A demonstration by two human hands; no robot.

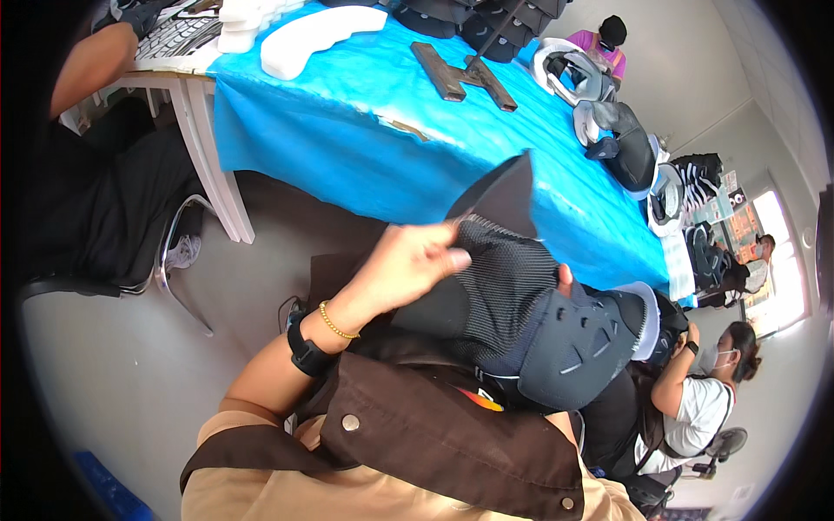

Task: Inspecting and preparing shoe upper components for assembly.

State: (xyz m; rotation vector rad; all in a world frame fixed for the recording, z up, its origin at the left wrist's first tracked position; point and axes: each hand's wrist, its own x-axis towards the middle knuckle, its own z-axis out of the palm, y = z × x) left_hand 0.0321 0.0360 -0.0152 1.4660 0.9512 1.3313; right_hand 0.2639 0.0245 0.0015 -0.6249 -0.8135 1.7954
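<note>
A dark padded helmet liner [578,347] is held up above my lap, with ribbed black mesh cloth and a smooth slotted grey-black foam part. My left hand [421,260] pinches the mesh edge near a zigzag-stitched seam, thumb over the cloth. From that seam a thin dark flap [499,195] points up toward the table. Of my right hand [565,280] just a fingertip shows over the far edge of the liner; the remaining fingers are hidden behind it. That hand holds the liner from the far side.
A table with a blue plastic cover [321,113] stands in front of me. On it are a white curved foam piece [317,39], an H-shaped dark metal frame [465,78] and stacked black liners [434,17]. Co-workers sit at left and right; a metal-legged chair [182,234] stands left.
</note>
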